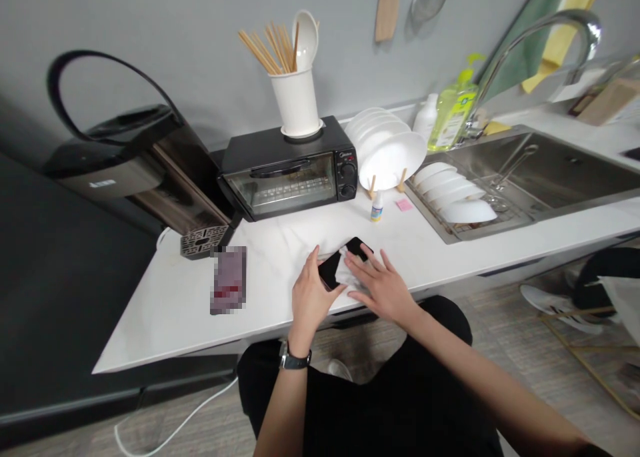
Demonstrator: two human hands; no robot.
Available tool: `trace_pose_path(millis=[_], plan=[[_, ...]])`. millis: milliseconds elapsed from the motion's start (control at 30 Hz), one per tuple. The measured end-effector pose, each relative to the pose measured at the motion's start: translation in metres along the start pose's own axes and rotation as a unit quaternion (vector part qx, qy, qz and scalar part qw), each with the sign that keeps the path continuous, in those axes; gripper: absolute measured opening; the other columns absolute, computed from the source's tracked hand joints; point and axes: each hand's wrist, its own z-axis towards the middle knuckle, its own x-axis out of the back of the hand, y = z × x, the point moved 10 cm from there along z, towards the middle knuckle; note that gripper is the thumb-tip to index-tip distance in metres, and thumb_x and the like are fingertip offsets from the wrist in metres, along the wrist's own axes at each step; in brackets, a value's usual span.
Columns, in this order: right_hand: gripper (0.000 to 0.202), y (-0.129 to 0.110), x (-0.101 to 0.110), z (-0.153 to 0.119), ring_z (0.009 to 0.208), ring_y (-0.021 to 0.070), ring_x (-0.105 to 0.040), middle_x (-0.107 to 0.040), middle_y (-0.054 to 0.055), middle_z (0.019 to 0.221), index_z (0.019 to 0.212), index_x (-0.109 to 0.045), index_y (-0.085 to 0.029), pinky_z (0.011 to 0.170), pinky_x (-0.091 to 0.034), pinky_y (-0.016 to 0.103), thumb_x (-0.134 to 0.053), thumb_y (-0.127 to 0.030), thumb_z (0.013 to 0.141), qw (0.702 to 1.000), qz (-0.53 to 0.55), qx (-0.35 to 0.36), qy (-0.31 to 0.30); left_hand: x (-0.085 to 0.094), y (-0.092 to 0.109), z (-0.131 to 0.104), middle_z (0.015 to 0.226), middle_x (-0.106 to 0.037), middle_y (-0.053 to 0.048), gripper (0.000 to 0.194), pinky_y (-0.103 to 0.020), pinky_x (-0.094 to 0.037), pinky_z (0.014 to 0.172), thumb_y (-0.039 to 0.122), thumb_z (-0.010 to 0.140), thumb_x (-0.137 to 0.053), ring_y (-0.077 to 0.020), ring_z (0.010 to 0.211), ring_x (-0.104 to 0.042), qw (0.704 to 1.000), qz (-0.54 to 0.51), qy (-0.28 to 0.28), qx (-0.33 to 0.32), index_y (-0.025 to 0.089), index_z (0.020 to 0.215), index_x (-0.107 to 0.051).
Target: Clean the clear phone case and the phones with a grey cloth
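Note:
A black phone (330,271) lies at a slant on the white counter, near its front edge. My left hand (311,290) grips the phone's left end between thumb and fingers. Over the right part of the phone is a white cloth or tissue (346,275). My right hand (383,285) presses on this cloth with its fingers spread and stretched out. Behind the phone stands a small white bottle (377,207) with a coloured label. To the left lies a flat purplish item (229,280), its surface pixelated.
A toaster oven (290,177) carries a white utensil holder (296,102). At left stands a dark drink machine (165,163). White plates (395,160), a soap bottle (453,113), a pink pad (404,205) and the sink (575,177) are to the right.

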Motion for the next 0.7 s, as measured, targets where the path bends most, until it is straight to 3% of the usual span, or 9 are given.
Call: trace_pose_path(millis=[67, 133, 267, 333, 400, 500, 567, 700], plan=[[0.072, 0.028, 0.006, 0.006, 0.165, 0.0406, -0.021, -0.042, 0.009, 0.171, 0.168, -0.038, -0.021, 0.129, -0.022, 0.072, -0.044, -0.061, 0.109, 0.998, -0.022, -0.058, 0.020, 0.002, 0.003, 0.001, 0.146, -0.065, -0.014, 0.106, -0.046, -0.058, 0.110, 0.039, 0.082, -0.088, -0.0306, 0.131, -0.068, 1.000, 0.000, 0.004, 0.001, 0.024, 0.167, -0.025], [0.074, 0.029, 0.003, 0.020, 0.165, 0.0428, -0.020, -0.043, 0.012, 0.170, 0.166, -0.042, -0.019, 0.129, -0.021, 0.073, -0.046, -0.063, 0.107, 0.995, -0.021, -0.087, 0.031, 0.002, 0.002, 0.001, 0.147, -0.065, -0.014, 0.103, -0.046, -0.057, 0.111, 0.038, 0.084, -0.087, -0.0311, 0.132, -0.068, 1.000, 0.000, 0.003, -0.002, 0.024, 0.166, -0.027], [0.077, -0.034, -0.018, 0.033, 0.165, 0.0368, -0.026, -0.042, 0.014, 0.170, 0.165, -0.042, -0.013, 0.132, -0.025, 0.065, -0.045, -0.064, 0.107, 0.999, 0.037, -0.006, 0.001, -0.001, -0.002, -0.001, 0.160, -0.055, -0.016, 0.099, -0.046, -0.055, 0.114, 0.023, 0.085, -0.080, -0.0322, 0.142, -0.062, 1.000, 0.001, -0.007, -0.024, 0.025, 0.167, -0.025], [0.078, -0.047, -0.018, 0.022, 0.165, 0.0351, -0.027, -0.042, 0.012, 0.171, 0.167, -0.039, -0.016, 0.132, -0.024, 0.064, -0.045, -0.065, 0.107, 0.999, 0.045, 0.027, -0.012, -0.002, -0.005, -0.001, 0.161, -0.054, -0.016, 0.103, -0.046, -0.054, 0.116, 0.016, 0.082, -0.079, -0.0320, 0.144, -0.060, 1.000, 0.002, -0.011, -0.020, 0.025, 0.168, -0.024], [0.076, -0.029, -0.010, 0.009, 0.165, 0.0364, -0.026, -0.042, 0.009, 0.171, 0.168, -0.037, -0.021, 0.131, -0.023, 0.067, -0.044, -0.066, 0.107, 0.999, 0.025, 0.016, -0.014, -0.001, -0.006, 0.000, 0.154, -0.060, -0.014, 0.106, -0.045, -0.054, 0.115, 0.017, 0.080, -0.082, -0.0308, 0.140, -0.063, 1.000, -0.005, -0.010, -0.008, 0.025, 0.168, -0.023], [0.072, 0.020, 0.005, 0.006, 0.165, 0.0410, -0.021, -0.042, 0.009, 0.171, 0.168, -0.039, -0.022, 0.130, -0.021, 0.072, -0.044, -0.062, 0.108, 0.998, -0.025, -0.064, 0.011, 0.000, -0.001, 0.002, 0.146, -0.066, -0.012, 0.106, -0.047, -0.054, 0.115, 0.030, 0.082, -0.087, -0.0302, 0.134, -0.066, 1.000, -0.014, -0.004, -0.008, 0.025, 0.167, -0.024], [0.074, 0.029, 0.007, 0.015, 0.165, 0.0444, -0.018, -0.043, 0.011, 0.170, 0.166, -0.043, -0.018, 0.129, -0.018, 0.075, -0.046, -0.063, 0.107, 0.994, -0.037, -0.098, 0.029, 0.000, 0.000, 0.002, 0.146, -0.066, -0.013, 0.104, -0.048, -0.054, 0.115, 0.035, 0.084, -0.087, -0.0305, 0.134, -0.066, 1.000, -0.014, -0.001, -0.011, 0.025, 0.167, -0.025], [0.082, -0.029, -0.011, 0.029, 0.164, 0.0397, -0.025, -0.043, 0.013, 0.170, 0.164, -0.044, -0.013, 0.132, -0.023, 0.067, -0.044, -0.070, 0.105, 1.000, 0.018, -0.010, 0.001, -0.003, -0.005, 0.001, 0.159, -0.056, -0.016, 0.099, -0.048, -0.052, 0.117, 0.024, 0.085, -0.080, -0.0323, 0.142, -0.061, 1.000, -0.003, -0.010, -0.016, 0.024, 0.167, -0.025]])
